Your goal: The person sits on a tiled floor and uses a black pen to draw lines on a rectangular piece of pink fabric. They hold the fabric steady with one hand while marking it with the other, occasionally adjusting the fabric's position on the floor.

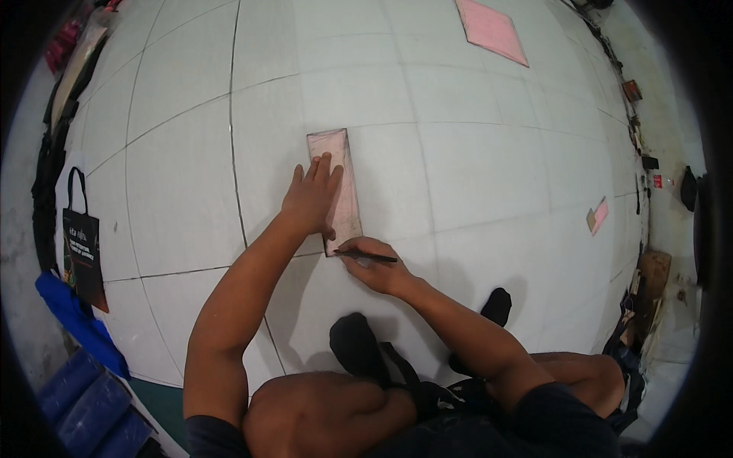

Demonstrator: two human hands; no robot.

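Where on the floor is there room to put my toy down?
The white tiles between the black bag and the left hand are bare. So are the tiles between the pink strip and the small pink piece, and those before the big pink sheet. It is crowded by the right hand with the pen, and along the walls.

narrow pink board (342, 183) flat on floor, pen (366, 256) at its end.

Bare arms, dark short sleeves & shorts — black socks (356, 341).
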